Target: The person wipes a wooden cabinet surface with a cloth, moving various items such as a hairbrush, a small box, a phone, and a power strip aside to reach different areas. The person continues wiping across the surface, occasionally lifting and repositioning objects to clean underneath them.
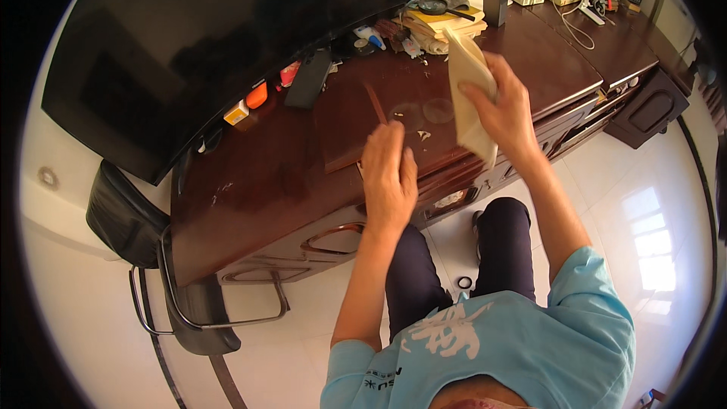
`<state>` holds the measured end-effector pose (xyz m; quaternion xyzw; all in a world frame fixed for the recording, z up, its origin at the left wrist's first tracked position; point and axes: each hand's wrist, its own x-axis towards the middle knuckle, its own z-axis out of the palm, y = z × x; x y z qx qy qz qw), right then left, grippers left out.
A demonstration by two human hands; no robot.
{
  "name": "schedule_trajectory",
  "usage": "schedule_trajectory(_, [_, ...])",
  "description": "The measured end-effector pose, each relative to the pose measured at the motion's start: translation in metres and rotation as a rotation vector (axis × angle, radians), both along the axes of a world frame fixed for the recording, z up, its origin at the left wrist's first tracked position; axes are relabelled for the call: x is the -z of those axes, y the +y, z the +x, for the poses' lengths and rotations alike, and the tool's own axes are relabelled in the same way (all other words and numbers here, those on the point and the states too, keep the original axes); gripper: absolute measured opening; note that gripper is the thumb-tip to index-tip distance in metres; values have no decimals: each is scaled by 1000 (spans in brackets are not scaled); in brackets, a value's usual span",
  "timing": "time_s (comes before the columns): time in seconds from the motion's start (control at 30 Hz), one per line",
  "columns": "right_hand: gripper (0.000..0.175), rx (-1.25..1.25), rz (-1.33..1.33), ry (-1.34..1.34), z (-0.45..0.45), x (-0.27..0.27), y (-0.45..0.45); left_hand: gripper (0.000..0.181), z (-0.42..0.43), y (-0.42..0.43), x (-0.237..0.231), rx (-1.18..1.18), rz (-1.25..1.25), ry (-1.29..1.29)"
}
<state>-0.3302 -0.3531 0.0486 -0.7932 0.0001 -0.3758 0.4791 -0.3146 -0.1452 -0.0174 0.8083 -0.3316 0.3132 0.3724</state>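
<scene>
My right hand [502,113] grips a cream folded sheet or thin booklet [468,85], thumb on its near face. It is held upright above the front part of a dark reddish-brown wooden cabinet [272,176]. My left hand [391,179] is over the cabinet's front edge, slightly blurred, its fingers extended close together. Whether anything lies under that palm is hidden. A thin reddish-brown strip [375,103] runs away from its fingertips; I cannot tell if it is an object or a reflection. Small pale scraps [423,135] lie on the top between my hands.
A large television [227,28] stands along the back. Behind my right hand are stacked papers [437,25] with a magnifying glass [434,7], then a black box-shaped device [496,3]. A dark phone-like slab [308,79] leans near the screen. A black chair [199,312] stands left.
</scene>
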Motion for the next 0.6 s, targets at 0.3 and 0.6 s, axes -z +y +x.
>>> schedule_trajectory(0.3, [29,-38,-933,185,164,20,-4,32,42,-1,12,-203,272,85])
schedule_trajectory(0.6, [19,-199,-1099,327,186,54,0,28,43,-2,13,-202,269,53])
